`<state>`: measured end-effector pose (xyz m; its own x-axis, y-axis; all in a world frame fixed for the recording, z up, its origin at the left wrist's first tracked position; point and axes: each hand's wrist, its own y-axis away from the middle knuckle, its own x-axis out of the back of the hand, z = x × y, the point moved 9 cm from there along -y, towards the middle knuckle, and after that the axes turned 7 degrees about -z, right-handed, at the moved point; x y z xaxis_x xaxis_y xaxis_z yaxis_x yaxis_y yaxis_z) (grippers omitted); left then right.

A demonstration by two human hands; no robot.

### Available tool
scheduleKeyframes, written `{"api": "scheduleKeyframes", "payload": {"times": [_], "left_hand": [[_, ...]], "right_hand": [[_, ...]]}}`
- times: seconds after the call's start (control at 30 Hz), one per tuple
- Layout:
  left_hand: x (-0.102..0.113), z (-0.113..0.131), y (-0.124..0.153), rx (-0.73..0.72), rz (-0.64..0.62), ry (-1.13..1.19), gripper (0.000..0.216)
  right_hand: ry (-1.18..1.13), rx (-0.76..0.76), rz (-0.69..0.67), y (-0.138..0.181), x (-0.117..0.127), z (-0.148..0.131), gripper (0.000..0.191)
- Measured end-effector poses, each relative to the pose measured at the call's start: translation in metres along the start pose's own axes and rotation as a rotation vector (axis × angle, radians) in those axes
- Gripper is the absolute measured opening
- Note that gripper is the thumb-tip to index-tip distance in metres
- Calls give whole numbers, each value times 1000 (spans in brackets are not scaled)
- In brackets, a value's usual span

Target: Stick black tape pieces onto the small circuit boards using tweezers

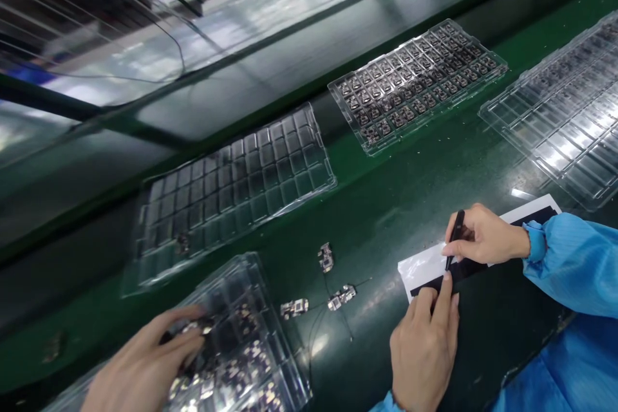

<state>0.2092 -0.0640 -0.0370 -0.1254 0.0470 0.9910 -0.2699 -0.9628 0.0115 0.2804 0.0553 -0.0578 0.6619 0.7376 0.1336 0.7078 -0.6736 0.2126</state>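
Bench stock, L to R:

- Co-worker's hand [145,360], 7 o'clock, fingers spread on a clear tray [263,309] w/ small boards in it; not mine
- Empty clear tray [232,187], 10 o'clock, on the green belt [386,206]
- 3 loose boards [294,308] w/ thin wires, bare on belt btwn that hand and mine
- My left hand [425,341], 6 o'clock: grasping nothing, index finger laid flat on the near end of the sheet, pinning it
- Sticker sheet [420,267]: white backing w/ a black strip [541,215], flat on belt. Long axis runs 8 to 2 o'clock. Lies at 12 o'clock from my left hand, touching the fingertip
- Black tool [456,225], tweezers or pen, can't tell which; near upright, tip down on the sheet just beyond my left fingertip
- My right hand [483,238], 3 o'clock, blue sleeve: pinched closed on the tool, thumb and forefinger. Both hands at the sheet's near end; the right is the working one
- Filled tray [415,84], 1 o'clock, dark parts in most pockets, well apart
- Clear trays [564,116], 2 o'clock, contents blurred
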Motion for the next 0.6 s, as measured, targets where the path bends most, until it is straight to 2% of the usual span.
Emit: {"api": "scheduleKeyframes", "payload": {"times": [0.3, 0.6], "left_hand": [[-1, -1, 0, 13, -9, -4, 31], [-1, -1, 3, 36, 45, 84, 29]], "right_hand": [[-147, -56, -23, -1, -3, 7, 27], [-284, -119, 1, 0, -2, 8, 30]]}}
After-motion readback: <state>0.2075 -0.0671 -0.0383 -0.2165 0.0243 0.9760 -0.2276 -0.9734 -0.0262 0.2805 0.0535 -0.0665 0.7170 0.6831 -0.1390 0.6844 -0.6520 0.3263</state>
